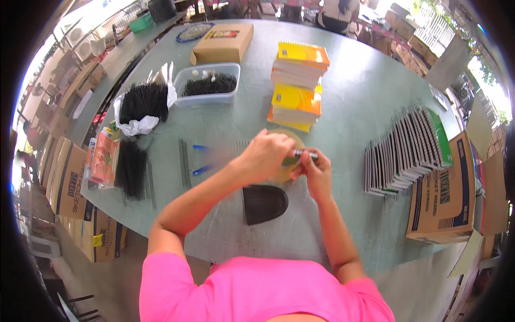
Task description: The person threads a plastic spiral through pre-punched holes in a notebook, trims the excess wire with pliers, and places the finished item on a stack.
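Note:
Both my hands meet over a round tan disc-like thing (282,173), perhaps a tape roll, at the middle of the table. My right hand (317,170) is closed, its thumb and fingers pinching a small white-and-dark piece (304,154). Next to it, my left hand (264,154) has its fingers curled down over the disc's left side; what they grip is hidden. By my left wrist lies a blurred tool with blue handles (200,170), and a short black wire coil (240,144) shows behind that hand. A black rounded pad (265,204) sits nearer me.
Two stacks of yellow-orange spiral notebooks (296,102) stand ahead. At right, a row of green-covered spiral notebooks (410,150) leans beside an open carton (442,193). Leftward are black coil bundles (144,104), a clear plastic tub (206,99) and a flat cardboard box (228,44).

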`<state>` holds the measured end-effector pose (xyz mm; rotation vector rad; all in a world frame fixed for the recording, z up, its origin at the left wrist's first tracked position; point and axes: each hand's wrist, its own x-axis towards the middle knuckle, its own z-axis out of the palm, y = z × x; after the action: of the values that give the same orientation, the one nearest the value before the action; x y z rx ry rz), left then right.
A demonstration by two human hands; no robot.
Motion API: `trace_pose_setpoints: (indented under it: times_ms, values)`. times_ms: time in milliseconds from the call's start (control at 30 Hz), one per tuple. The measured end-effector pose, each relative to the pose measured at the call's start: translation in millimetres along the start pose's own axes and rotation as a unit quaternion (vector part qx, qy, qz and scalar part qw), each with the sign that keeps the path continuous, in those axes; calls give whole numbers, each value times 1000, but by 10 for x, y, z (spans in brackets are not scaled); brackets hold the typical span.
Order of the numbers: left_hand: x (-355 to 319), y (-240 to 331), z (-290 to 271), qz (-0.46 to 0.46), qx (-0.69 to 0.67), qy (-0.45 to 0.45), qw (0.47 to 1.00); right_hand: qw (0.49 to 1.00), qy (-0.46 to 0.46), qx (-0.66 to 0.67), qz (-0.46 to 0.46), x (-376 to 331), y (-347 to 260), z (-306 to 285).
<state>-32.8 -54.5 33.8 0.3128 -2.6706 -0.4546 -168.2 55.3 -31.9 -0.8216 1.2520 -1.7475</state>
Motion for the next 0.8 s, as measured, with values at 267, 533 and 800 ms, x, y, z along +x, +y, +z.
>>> trace_pose_setpoints:
  times_ms: [267, 533, 800]
  values:
    - [-4, 14, 89, -2, -41, 62, 997, 995, -66, 65, 25, 29, 56, -133]
    - [54, -77, -13, -60, -67, -97, 991, 997, -67, 47, 18, 6, -53, -43]
    - [30, -53, 92, -24, -50, -22, 998, 998, -51, 27, 18, 29, -13, -75]
